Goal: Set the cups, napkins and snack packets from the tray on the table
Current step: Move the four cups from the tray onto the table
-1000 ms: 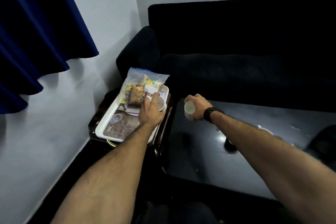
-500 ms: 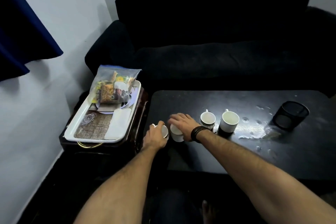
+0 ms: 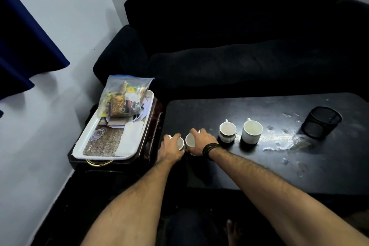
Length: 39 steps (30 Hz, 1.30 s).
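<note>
Four white ceramic cups on the black table (image 3: 259, 166), right of the white rectangular tray (image 3: 83, 142): left hand (image 3: 169, 149) grips one (image 3: 180, 143), right hand (image 3: 199, 142) another (image 3: 189, 140), two (image 3: 227, 132) (image 3: 251, 132) stand free. One clear snack bag (image 3: 121, 96), one white napkin (image 3: 130, 138) on tray.

The room is dimly lit. Glare is seen on the wet patch of the black table (image 3: 279, 166) near its right edge. The sofa (image 3: 239, 62) is lost in darkness; straight lines are bent toward the frame's edges.
</note>
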Available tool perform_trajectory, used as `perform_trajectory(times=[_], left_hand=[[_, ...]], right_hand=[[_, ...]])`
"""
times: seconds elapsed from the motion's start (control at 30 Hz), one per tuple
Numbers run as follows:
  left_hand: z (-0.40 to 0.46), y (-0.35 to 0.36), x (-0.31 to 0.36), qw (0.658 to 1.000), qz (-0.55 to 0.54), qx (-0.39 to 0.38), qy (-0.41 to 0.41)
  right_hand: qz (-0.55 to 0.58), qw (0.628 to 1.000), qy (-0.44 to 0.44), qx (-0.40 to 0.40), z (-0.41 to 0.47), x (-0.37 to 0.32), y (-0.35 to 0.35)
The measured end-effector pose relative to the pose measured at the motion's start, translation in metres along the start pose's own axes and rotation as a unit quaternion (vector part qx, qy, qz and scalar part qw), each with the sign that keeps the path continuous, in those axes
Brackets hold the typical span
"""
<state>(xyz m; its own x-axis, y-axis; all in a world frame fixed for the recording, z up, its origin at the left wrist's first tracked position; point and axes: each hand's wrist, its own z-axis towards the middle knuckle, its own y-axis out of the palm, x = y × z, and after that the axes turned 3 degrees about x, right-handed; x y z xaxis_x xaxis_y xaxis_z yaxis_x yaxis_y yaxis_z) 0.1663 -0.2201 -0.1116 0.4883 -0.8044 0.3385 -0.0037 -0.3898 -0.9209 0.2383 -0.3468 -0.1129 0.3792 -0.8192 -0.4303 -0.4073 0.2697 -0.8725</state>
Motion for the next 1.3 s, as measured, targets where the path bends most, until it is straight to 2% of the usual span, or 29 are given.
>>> perform_trajectory(times=[0.2,0.33,0.5,0.83,1.03,1.3], left_hand=[[0.016,-0.021,0.031,0.999,-0.010,0.038,0.022],[0.037,-0.040,0.083,0.996,-0.037,0.055,0.061],[0.060,-0.040,0.146,0.991,-0.050,0.060,0.112],[0.108,0.014,0.210,0.990,-0.013,0.004,0.138],[0.127,0.040,0.215,0.990,0.023,-0.043,0.129],[0.133,0.048,0.206,0.990,-0.002,-0.055,0.129]], right_hand=[[0.048,0.996,-0.027,0.074,0.006,0.017,-0.062],[0.048,0.988,0.008,0.147,0.021,0.052,-0.130],[0.055,0.982,0.075,0.163,0.039,0.117,-0.178],[0.129,0.977,0.115,0.124,0.072,0.191,-0.152],[0.138,0.982,0.102,0.076,0.091,0.204,-0.131],[0.128,0.987,0.082,0.053,0.096,0.204,-0.127]])
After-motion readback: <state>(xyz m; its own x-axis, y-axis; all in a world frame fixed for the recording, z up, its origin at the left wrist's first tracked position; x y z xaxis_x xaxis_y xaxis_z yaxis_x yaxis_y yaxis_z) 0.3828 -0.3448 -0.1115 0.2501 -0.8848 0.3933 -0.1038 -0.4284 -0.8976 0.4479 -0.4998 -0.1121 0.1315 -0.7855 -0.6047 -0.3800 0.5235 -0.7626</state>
